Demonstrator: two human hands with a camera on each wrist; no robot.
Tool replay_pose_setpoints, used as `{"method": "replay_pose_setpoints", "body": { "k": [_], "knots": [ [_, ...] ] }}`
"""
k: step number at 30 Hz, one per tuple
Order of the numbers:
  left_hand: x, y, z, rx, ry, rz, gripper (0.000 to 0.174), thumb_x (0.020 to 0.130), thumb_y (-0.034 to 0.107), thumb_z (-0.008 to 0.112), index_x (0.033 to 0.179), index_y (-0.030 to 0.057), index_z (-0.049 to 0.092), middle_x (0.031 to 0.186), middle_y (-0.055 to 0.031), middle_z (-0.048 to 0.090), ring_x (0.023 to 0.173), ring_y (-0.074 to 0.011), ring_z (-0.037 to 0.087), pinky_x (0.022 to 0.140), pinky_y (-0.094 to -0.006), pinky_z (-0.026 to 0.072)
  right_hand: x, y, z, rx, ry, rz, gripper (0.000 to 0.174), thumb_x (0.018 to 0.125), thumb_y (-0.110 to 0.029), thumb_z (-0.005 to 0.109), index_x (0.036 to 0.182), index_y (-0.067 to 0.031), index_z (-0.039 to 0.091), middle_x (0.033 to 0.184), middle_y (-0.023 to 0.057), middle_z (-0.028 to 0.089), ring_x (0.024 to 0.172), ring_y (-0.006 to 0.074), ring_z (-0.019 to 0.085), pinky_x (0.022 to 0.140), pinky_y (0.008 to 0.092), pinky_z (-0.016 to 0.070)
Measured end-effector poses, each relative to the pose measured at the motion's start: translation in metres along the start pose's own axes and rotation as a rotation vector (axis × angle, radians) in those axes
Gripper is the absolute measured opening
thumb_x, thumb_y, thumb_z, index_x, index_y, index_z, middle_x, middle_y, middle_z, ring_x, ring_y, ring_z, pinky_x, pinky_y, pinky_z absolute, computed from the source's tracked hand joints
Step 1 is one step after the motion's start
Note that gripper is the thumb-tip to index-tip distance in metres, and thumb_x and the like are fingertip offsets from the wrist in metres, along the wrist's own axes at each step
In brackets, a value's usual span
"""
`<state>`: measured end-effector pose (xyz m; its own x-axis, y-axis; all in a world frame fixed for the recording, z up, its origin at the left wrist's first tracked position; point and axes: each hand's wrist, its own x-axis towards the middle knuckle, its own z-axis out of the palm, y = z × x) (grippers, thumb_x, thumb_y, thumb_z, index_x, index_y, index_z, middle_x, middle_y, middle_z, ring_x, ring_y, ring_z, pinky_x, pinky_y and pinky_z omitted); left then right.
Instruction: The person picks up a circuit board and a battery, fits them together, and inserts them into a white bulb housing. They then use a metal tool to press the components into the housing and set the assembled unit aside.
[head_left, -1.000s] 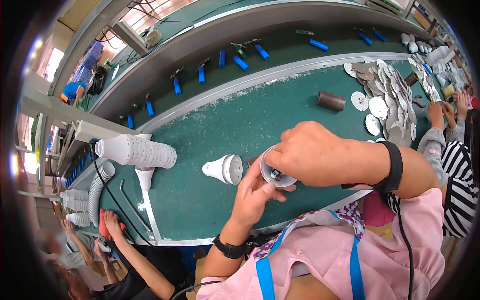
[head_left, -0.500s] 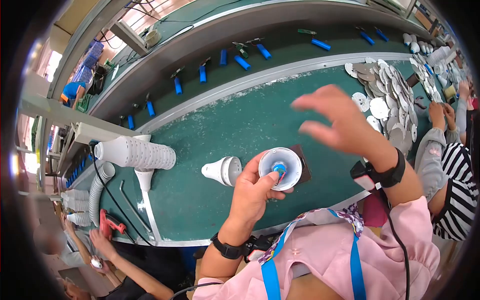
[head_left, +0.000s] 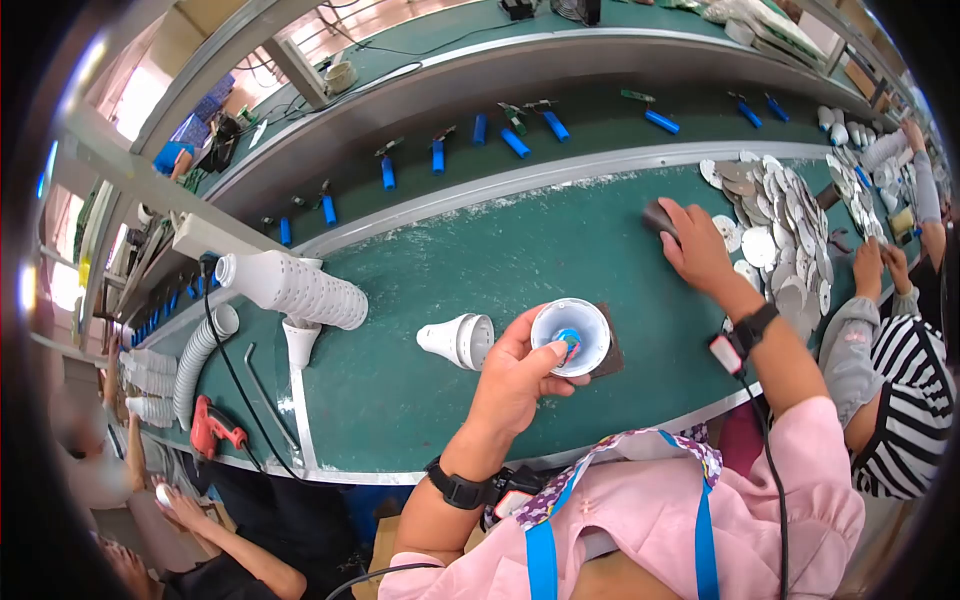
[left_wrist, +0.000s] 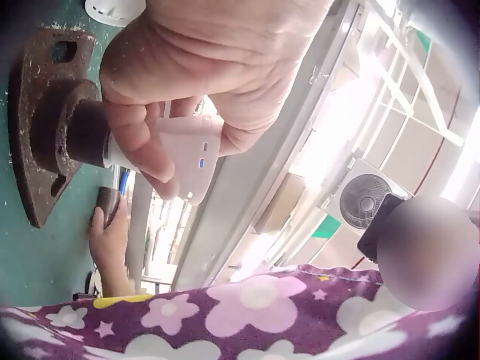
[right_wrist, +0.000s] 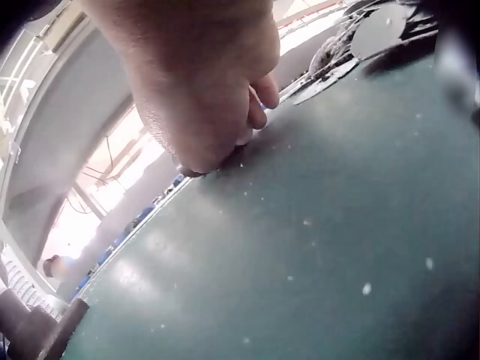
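My left hand grips a white cone-shaped bulb housing, its wide mouth facing up. The left thumb reaches over the rim onto a blue cylindrical part with wires inside. In the left wrist view, the narrow end of the housing sits at the post of a dark brown metal fixture on the bench. Farther right, my right hand holds a dark brown metal cylinder, thumb and fingers around its near end. The right wrist view mostly hides the cylinder behind the hand.
Two nested white housings lie left of my left hand. A long stack of housings stands further left, near a red glue gun. Metal discs are heaped at right. Blue batteries with boards line the back channel.
My right hand has left the housing's mouth, swung right with spread fingers, and taken hold of the brown cylinder. The left hand keeps its grip on the housing. The view has shifted slightly.
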<state>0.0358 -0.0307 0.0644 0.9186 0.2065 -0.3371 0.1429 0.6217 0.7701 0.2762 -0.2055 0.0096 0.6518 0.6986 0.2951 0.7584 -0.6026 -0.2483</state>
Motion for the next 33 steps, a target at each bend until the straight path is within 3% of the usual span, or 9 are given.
{"method": "replay_pose_setpoints", "body": {
  "k": [3,6,8,11,19,23,26,30,33],
  "knots": [
    [-0.002,-0.002,0.001,-0.011,0.009,-0.005,0.042,0.081,0.009,0.054,0.120,0.0027,0.041,0.097,-0.0101,0.059,0.069,-0.0164,0.064,0.051,-0.0208,0.0525,-0.003,-0.050,-0.040,0.376,0.157,-0.055,0.046,0.072,-0.012,0.055,0.117,-0.0100,0.047,0.084,0.0137,0.051,0.075,0.0274,0.052,0.065,0.0349,0.0434],
    [-0.001,0.000,0.001,0.028,0.013,-0.009,0.042,0.081,0.007,0.049,0.122,0.0018,0.039,0.098,-0.0137,0.058,0.067,-0.0208,0.064,0.051,-0.0233,0.0544,-0.005,-0.106,-0.104,0.479,0.177,-0.205,0.046,0.068,-0.010,0.055,0.114,-0.0103,0.051,0.077,0.0116,0.051,0.067,0.0247,0.051,0.059,0.0336,0.0434],
    [0.000,0.000,-0.001,0.001,-0.023,-0.017,0.041,0.081,0.010,0.053,0.120,0.0037,0.041,0.097,-0.0098,0.059,0.069,-0.0159,0.064,0.050,-0.0202,0.0521,-0.006,-0.129,-0.122,0.544,0.266,-0.543,0.049,0.065,-0.010,0.056,0.113,-0.0110,0.052,0.074,0.0098,0.051,0.063,0.0238,0.050,0.054,0.0345,0.0433],
    [0.001,-0.002,-0.001,0.008,0.008,0.017,0.039,0.081,0.010,0.052,0.119,0.0038,0.042,0.095,-0.0093,0.059,0.068,-0.0156,0.064,0.050,-0.0200,0.0515,-0.016,-0.142,-0.100,0.203,-0.065,-0.540,0.047,0.059,-0.014,0.066,0.106,-0.0150,0.059,0.068,0.0088,0.050,0.060,0.0248,0.051,0.050,0.0343,0.0434],
    [0.001,0.000,-0.002,-0.009,0.001,-0.027,0.041,0.081,0.010,0.053,0.120,0.0041,0.040,0.097,-0.0088,0.058,0.070,-0.0156,0.064,0.051,-0.0199,0.0514,-0.004,-0.156,-0.126,0.315,0.059,-0.542,0.054,0.055,-0.011,0.066,0.107,-0.0155,0.059,0.068,0.0086,0.051,0.060,0.0234,0.052,0.050,0.0331,0.0427],
    [0.001,-0.003,-0.008,-0.037,-0.072,0.003,0.045,0.082,0.013,0.051,0.124,0.0037,0.037,0.102,-0.0098,0.057,0.077,-0.0171,0.063,0.059,-0.0231,0.0529,-0.005,-0.151,-0.113,0.142,-0.197,-0.576,0.047,0.059,-0.016,0.067,0.105,-0.0178,0.059,0.066,0.0080,0.047,0.059,0.0251,0.050,0.051,0.0353,0.0410],
    [-0.001,-0.005,-0.016,-0.141,-0.209,-0.002,0.050,0.083,0.018,0.046,0.128,0.0028,0.033,0.107,-0.0109,0.055,0.084,-0.0194,0.062,0.071,-0.0292,0.0521,-0.002,-0.158,-0.124,0.224,-0.147,-0.542,0.040,0.064,-0.022,0.065,0.103,-0.0181,0.057,0.068,0.0098,0.049,0.064,0.0277,0.052,0.053,0.0377,0.0428],
    [-0.001,-0.006,-0.016,-0.150,-0.199,0.003,0.050,0.082,0.017,0.046,0.128,0.0030,0.033,0.106,-0.0108,0.056,0.084,-0.0193,0.062,0.070,-0.0285,0.0521,-0.004,-0.162,-0.120,0.278,-0.050,-0.500,0.040,0.064,-0.022,0.065,0.103,-0.0181,0.058,0.068,0.0094,0.049,0.065,0.0272,0.052,0.054,0.0374,0.0430],
    [-0.001,-0.003,-0.015,-0.119,-0.206,0.004,0.050,0.082,0.017,0.046,0.128,0.0030,0.033,0.106,-0.0106,0.056,0.084,-0.0189,0.062,0.071,-0.0286,0.0519,-0.004,-0.159,-0.113,0.119,-0.192,-0.567,0.044,0.060,-0.017,0.067,0.104,-0.0171,0.060,0.066,0.0075,0.048,0.061,0.0245,0.051,0.052,0.0348,0.0415]
  ]
}}
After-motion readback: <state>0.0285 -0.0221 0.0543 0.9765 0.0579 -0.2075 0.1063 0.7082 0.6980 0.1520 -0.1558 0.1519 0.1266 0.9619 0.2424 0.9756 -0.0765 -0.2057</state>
